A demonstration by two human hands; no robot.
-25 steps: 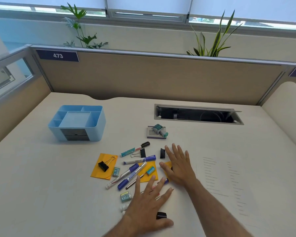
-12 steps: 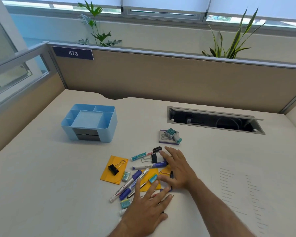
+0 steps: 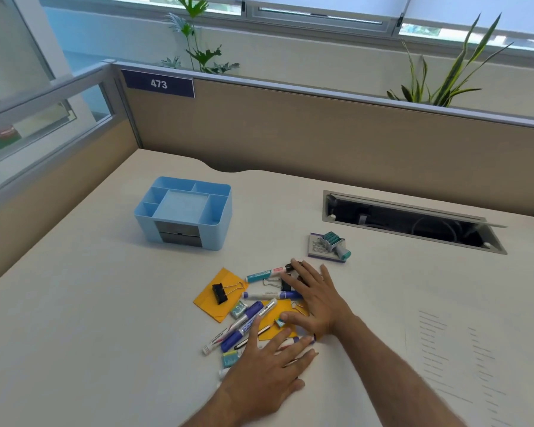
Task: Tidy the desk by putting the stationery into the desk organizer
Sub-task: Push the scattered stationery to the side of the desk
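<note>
A light blue desk organizer (image 3: 222,223) with several empty compartments stands on the desk, left of centre. In front of it lies a heap of stationery: several markers (image 3: 261,275), a black binder clip (image 3: 219,293) on an orange sticky pad (image 3: 208,303), small erasers (image 3: 238,311). My right hand (image 3: 316,298) lies flat, fingers spread, over the right side of the heap, covering a clip and marker ends. My left hand (image 3: 269,369) rests flat on the near edge, over a pen and a white tube. Neither hand grips anything.
A teal stamp (image 3: 335,243) sits on a purple pad (image 3: 316,248) behind the heap. An open cable hatch (image 3: 413,221) is sunk in the desk at back right. Beige partition walls close the back and left. A faint printed sheet (image 3: 460,359) lies at right.
The camera has turned, so the scene sits further right. My right hand slid left and forward over the markers. My left hand stayed at the heap's near edge.
</note>
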